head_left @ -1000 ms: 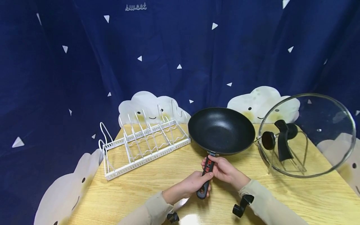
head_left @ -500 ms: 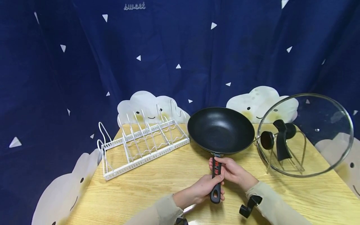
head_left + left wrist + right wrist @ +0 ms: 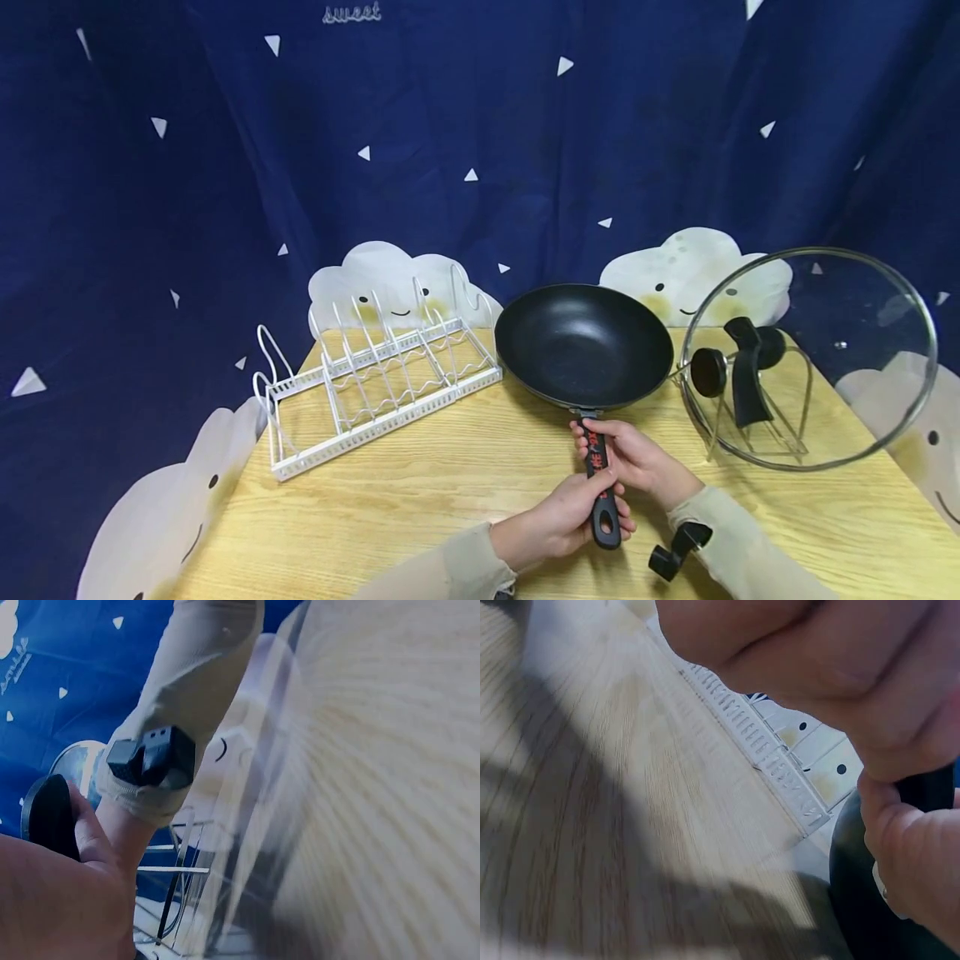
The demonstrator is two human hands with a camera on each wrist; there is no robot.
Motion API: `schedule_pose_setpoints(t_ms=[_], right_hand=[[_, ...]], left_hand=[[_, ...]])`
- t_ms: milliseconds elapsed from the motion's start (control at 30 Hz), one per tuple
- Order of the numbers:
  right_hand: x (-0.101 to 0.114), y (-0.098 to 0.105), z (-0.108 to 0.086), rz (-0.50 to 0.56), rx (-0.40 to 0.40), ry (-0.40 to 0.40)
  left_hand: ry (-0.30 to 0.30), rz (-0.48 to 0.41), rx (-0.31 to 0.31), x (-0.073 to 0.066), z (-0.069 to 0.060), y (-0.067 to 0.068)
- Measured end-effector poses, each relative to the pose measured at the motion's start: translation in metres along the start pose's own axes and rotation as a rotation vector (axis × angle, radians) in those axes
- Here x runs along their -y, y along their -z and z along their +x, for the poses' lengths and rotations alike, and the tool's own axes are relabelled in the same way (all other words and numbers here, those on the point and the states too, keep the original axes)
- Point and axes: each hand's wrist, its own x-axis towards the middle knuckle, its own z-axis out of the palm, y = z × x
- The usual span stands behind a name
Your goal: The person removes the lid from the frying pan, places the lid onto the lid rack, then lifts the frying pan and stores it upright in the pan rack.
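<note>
A black wok point(image 3: 585, 346) stands face up in the middle of the head view, its long black handle point(image 3: 605, 521) with red lettering toward me. My left hand point(image 3: 566, 512) grips the handle near its holed end, thumb on top. Closer to the bowl, my right hand point(image 3: 637, 458) holds the same handle with its thumb along the top. The left wrist view has the dark handle end point(image 3: 49, 817) beside a hand. In the right wrist view, fingers hide much of the handle, and part of the dark wok point(image 3: 870, 915) shows at lower right.
A white wire rack point(image 3: 382, 400) with upright dividers stands left of the wok. On the right, a large glass lid point(image 3: 847, 392) leans upright in a metal stand point(image 3: 802, 450), with black-handled items there. Behind the wooden table point(image 3: 360, 533) hangs a dark blue curtain point(image 3: 420, 108).
The handle's end has swung to the right, and both hands have moved right with it, keeping their grip. The bowl has stayed in nearly the same place; the head view has shifted slightly.
</note>
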Motion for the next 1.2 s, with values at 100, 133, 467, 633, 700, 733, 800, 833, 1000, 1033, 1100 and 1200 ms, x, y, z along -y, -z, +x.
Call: schedule_pose_setpoints(t_ms=[100,133,467,633,700,733,800,833,1000,1033,1100,1200], right_hand=[[0.001,-0.001,-0.001,-0.053,-0.070,0.012],[0.001,-0.001,-0.002,-0.081,-0.101,0.022],[-0.005,-0.002,0.002,-0.462,-0.412,0.101],[-0.011,-0.005,0.007,-0.525,-0.480,0.158],[-0.012,-0.006,0.009,-0.534,-0.486,0.166],[-0.013,-0.008,0.010,-0.536,-0.486,0.170],[-0.015,-0.010,0.012,-0.540,-0.491,0.180],[-0.015,-0.011,0.013,-0.539,-0.493,0.186],[-0.017,-0.016,0.015,-0.543,-0.505,0.208],[-0.017,-0.016,0.015,-0.549,-0.505,0.209],[-0.018,-0.017,0.015,-0.554,-0.509,0.215],[-0.018,-0.019,0.014,-0.541,-0.494,0.238]], left_hand=[[-0.014,-0.034,0.003,0.003,0.003,-0.006],[-0.019,-0.040,0.003,0.004,0.003,-0.008],[0.009,-0.095,-0.142,0.004,0.005,-0.030],[-0.073,-0.065,-0.359,0.008,0.006,-0.038],[-0.107,-0.024,-0.421,0.010,0.007,-0.038],[-0.121,0.000,-0.436,0.010,0.006,-0.038],[-0.142,0.042,-0.434,0.010,0.005,-0.034],[-0.148,0.060,-0.423,0.009,0.004,-0.032],[-0.175,0.149,-0.341,0.004,-0.002,-0.024],[-0.182,0.167,-0.330,0.004,-0.003,-0.023],[-0.201,0.196,-0.309,0.004,-0.005,-0.022],[-0.235,0.229,-0.293,0.004,-0.007,-0.021]])
